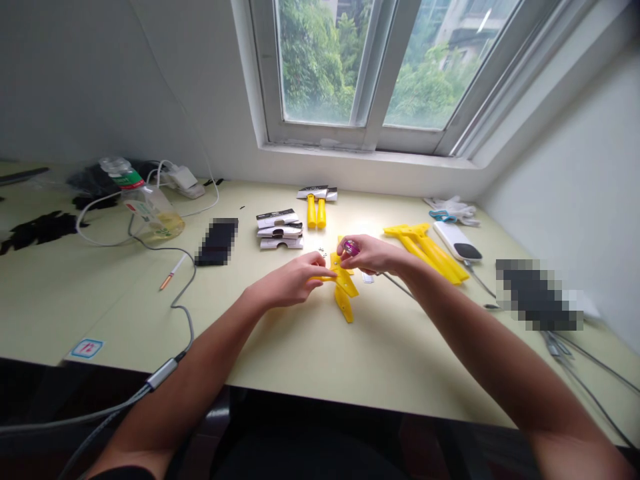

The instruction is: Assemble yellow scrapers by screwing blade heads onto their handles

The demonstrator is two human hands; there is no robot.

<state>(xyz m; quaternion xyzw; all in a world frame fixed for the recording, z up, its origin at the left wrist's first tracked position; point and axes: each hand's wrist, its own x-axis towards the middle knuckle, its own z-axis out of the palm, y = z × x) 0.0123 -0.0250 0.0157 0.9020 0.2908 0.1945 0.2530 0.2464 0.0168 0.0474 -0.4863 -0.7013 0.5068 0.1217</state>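
A yellow plastic piece (345, 283) with angled, blade-like ends and small metal fasteners sits between my hands, just over the table. My left hand (295, 279) grips its left part, with the index finger stretched along it. Closed above the same piece, my right hand (373, 255) holds a purple handle (351, 248) that looks like a screwdriver's; its shaft and tip are hidden. Several tiny metal parts (323, 252) lie just behind my left fingers. Two yellow handles (317, 212) rest farther back with black-and-white card packaging.
Folded card sleeves (280, 230) are stacked at back left. More yellow pieces (430, 253) lie right, near a white device (457, 241) and gloves (457, 210). A bottle (150, 203), a cigarette-like stick (173, 272) and cables are on the left. A blurred dark object (537, 293) lies far right.
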